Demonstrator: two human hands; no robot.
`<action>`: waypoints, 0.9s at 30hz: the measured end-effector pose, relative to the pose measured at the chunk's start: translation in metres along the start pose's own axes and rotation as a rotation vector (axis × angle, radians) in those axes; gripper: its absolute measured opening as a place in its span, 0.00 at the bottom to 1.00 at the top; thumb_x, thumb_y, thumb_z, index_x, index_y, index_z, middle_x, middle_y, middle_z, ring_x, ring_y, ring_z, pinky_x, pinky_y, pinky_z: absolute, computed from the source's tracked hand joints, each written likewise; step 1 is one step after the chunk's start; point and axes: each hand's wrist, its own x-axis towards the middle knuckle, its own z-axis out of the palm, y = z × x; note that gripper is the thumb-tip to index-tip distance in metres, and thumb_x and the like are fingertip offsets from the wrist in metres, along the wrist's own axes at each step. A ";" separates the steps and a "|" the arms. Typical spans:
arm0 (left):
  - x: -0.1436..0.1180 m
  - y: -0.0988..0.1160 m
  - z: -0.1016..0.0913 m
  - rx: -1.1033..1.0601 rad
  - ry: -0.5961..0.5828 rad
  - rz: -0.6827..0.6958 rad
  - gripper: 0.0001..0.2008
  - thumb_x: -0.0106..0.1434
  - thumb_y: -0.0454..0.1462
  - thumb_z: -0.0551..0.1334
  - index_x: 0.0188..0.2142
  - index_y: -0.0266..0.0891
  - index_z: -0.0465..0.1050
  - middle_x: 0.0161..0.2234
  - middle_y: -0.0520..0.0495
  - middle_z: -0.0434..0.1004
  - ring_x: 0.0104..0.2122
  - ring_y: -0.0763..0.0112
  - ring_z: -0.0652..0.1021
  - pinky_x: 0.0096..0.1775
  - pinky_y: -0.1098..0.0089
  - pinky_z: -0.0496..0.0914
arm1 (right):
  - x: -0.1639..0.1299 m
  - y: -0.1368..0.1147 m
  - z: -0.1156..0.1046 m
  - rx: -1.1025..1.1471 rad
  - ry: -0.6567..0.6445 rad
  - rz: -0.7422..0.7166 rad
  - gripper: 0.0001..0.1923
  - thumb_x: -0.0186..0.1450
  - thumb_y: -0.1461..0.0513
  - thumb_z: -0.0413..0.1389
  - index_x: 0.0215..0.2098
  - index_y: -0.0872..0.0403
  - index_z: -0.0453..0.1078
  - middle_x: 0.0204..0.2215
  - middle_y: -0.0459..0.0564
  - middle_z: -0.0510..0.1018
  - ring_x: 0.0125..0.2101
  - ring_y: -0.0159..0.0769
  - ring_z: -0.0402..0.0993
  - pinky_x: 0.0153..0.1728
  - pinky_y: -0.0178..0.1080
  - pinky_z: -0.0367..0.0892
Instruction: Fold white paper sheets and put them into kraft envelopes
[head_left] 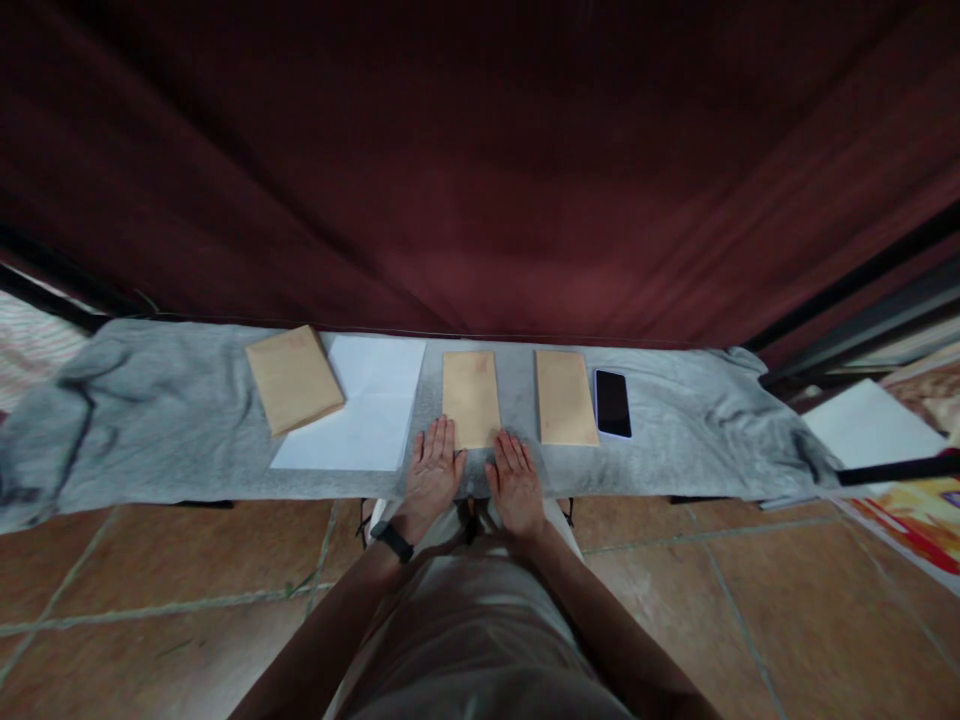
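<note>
middle envelope (471,398): flat on grey cloth (150,430), between paper (367,415) and right envelope (565,397) | left hand (433,470), right hand (516,480): fingers spread flat at its near corners, gripping nothing | likely light, thin, bendable; pinch a near edge.

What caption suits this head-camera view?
Both hands, left hand and right hand, rest flat at the middle envelope on a grey cloth.

Left hand (430,472) flat, palm down, fingers together, right hand (515,482) likewise, side by side
</note>
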 end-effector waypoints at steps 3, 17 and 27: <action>0.001 -0.002 0.002 0.020 -0.020 -0.001 0.31 0.75 0.41 0.46 0.72 0.25 0.53 0.71 0.30 0.56 0.72 0.52 0.58 0.70 0.47 0.54 | 0.007 -0.014 0.001 0.048 -0.059 -0.090 0.26 0.78 0.59 0.45 0.70 0.60 0.60 0.69 0.56 0.65 0.69 0.41 0.59 0.70 0.49 0.54; -0.003 -0.002 0.004 -0.095 0.049 -0.015 0.30 0.75 0.41 0.47 0.71 0.26 0.56 0.70 0.29 0.59 0.71 0.51 0.59 0.69 0.45 0.54 | -0.002 -0.007 0.004 -0.015 -0.093 -0.049 0.26 0.77 0.58 0.47 0.70 0.59 0.61 0.69 0.57 0.65 0.68 0.42 0.62 0.70 0.50 0.54; 0.004 -0.023 0.003 -0.525 0.057 -0.179 0.26 0.73 0.45 0.55 0.66 0.37 0.66 0.60 0.36 0.75 0.59 0.55 0.76 0.61 0.52 0.71 | -0.006 -0.005 0.006 -0.012 -0.055 -0.009 0.26 0.77 0.58 0.47 0.69 0.59 0.62 0.69 0.56 0.65 0.68 0.43 0.62 0.70 0.50 0.53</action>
